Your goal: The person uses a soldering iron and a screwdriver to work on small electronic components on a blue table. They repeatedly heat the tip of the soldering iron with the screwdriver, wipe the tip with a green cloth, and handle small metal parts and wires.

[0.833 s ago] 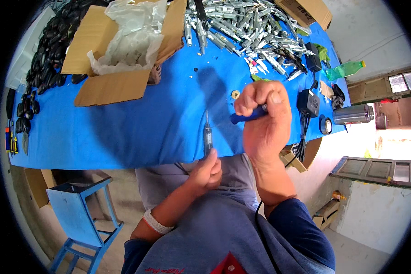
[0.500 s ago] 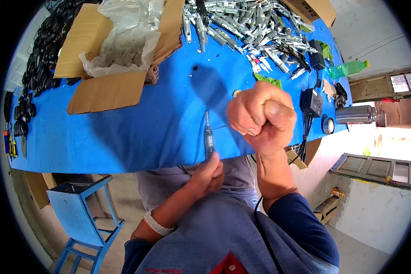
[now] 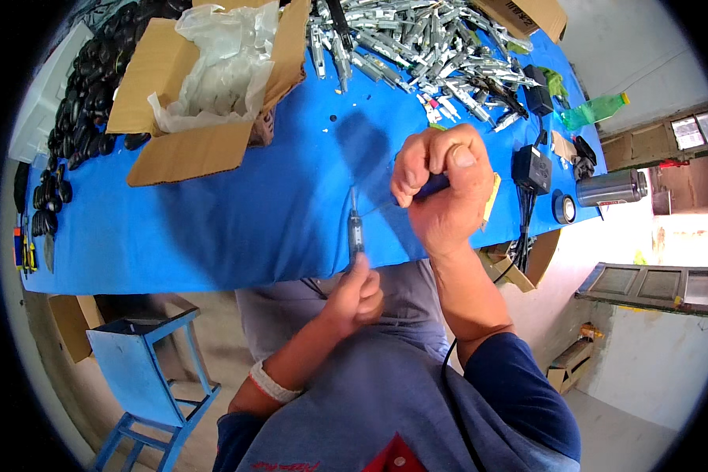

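Observation:
Upright in the fingers of my left hand [image 3: 355,297] is a slim grey device [image 3: 356,236] with a thin pale tip. It resembles the pieces in the large pile of slim grey devices [image 3: 417,55] at the far side of the table. My right hand [image 3: 447,185] is closed around the dark blue handle of a screwdriver [image 3: 431,187]. Its thin shaft reaches left toward the upper part of the device; blur hides whether the two touch.
A blue cloth covers the table [image 3: 236,228]. An open cardboard box [image 3: 185,161] with plastic lining stands far left, beside heaped black parts [image 3: 82,102]. Right: power adapter [image 3: 532,169], tape roll [image 3: 563,208], metal flask [image 3: 610,189], green bottle [image 3: 594,112]. A blue chair [image 3: 138,370] stands lower left.
My right hand has turned and shifted slightly up and left, bringing the screwdriver's blue handle into sight. My left hand still holds the device, slightly higher in the picture.

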Available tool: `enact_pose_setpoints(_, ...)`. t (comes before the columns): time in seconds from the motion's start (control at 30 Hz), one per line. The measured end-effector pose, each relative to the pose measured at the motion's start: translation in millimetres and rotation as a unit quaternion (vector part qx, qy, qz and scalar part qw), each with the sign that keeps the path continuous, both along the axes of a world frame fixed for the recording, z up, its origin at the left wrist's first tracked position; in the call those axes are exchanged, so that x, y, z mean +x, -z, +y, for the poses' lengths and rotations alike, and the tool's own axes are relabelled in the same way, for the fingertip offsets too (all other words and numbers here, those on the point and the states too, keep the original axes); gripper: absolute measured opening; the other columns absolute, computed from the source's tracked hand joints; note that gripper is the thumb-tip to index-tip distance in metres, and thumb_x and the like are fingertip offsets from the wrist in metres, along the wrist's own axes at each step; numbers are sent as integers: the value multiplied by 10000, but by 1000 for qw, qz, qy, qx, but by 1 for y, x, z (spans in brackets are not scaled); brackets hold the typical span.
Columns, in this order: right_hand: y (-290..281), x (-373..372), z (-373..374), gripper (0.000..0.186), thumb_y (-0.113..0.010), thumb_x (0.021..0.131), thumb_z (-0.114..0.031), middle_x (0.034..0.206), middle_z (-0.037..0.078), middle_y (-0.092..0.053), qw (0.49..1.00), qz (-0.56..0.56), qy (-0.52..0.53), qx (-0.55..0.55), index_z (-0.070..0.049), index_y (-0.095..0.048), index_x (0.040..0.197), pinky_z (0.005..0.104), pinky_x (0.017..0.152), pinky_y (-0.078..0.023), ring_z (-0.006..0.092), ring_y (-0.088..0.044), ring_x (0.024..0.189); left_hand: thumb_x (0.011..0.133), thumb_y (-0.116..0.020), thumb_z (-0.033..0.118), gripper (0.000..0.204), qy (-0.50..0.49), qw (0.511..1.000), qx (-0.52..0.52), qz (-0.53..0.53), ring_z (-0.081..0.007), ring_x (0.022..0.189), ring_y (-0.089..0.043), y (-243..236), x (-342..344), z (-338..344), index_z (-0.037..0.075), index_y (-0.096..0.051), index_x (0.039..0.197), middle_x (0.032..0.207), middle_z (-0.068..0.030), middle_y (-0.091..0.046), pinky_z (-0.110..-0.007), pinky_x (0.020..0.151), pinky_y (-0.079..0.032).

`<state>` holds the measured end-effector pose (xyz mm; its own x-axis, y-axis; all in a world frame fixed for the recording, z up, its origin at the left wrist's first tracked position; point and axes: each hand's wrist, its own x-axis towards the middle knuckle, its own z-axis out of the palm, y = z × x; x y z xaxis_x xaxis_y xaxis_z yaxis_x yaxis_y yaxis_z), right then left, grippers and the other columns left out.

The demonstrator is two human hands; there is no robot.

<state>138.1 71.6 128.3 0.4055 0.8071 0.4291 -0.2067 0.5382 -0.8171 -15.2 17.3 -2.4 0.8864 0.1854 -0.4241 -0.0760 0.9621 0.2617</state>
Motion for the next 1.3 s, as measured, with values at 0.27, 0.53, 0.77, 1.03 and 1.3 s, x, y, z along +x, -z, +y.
enact_pose_setpoints(0.27,1,-8,-5,287,-391,969,-255,650,103,-508,999,-19,-21,21,-18,-441,816,227,428,-347,92,-399,489,903,-274,659,598,-44,996,-36,-68,-116,348,-244,-1,-5,-7,152,-353,597,422,13,-297,-267,362,-192)
enact_pose_setpoints(0.53,4,-10,-8,389,-433,946,-363,560,96,-423,997,-49,38,-37,-39,-384,736,255,371,-340,137,-369,448,914,-287,641,586,-62,997,-4,50,-128,354,-294,-3,-13,3,150,-354,602,419,-4,-327,-271,370,-228)
enact_pose_setpoints(0.77,1,-7,-16,388,-419,949,-342,553,101,-414,997,-54,40,-25,-37,-376,714,258,367,-342,141,-372,455,941,-265,598,566,-82,996,-17,-17,-117,354,-277,4,-11,-1,153,-386,613,427,9,-351,-268,379,-233)
enact_pose_setpoints(1.03,1,-7,-22,375,-428,947,-330,559,91,-402,999,7,47,-13,-47,-368,709,264,371,-348,149,-371,458,941,-342,568,527,-44,999,5,11,-114,363,-285,-3,-11,0,141,-373,632,440,-1,-328,-257,374,-233)
enact_pose_setpoints(1.3,-2,12,-34,336,-360,964,-350,584,44,-351,994,65,91,10,-94,-341,748,266,393,-327,142,-338,509,896,-357,644,568,-45,999,17,25,-117,364,-298,-4,-16,-2,135,-389,646,438,-15,-351,-252,377,-237)
